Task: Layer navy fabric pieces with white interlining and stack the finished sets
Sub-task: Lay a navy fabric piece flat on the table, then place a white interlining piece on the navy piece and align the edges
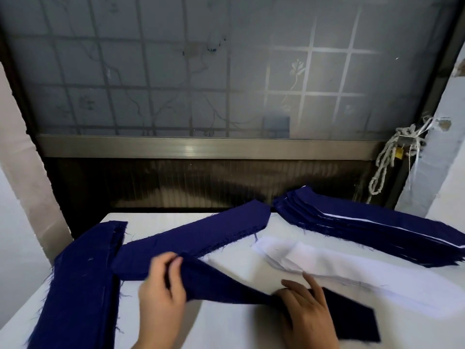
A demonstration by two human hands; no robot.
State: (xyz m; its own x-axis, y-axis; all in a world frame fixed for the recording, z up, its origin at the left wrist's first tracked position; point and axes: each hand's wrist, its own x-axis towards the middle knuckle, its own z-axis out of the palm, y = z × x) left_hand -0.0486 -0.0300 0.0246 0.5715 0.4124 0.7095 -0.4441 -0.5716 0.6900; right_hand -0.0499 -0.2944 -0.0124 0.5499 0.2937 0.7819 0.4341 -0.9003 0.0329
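Head view: mid-layering. Pinching lifted end of navy piece (pixel 224 285) with left hand (pixel 161 283), pressing it flat with right hand (pixel 308 311), just beside white interlining (pixel 339 268). Next, likely: smooth down, align interlining.

Frosted window (pixel 176 71), knotted cord (pixel 403 134) alongside.
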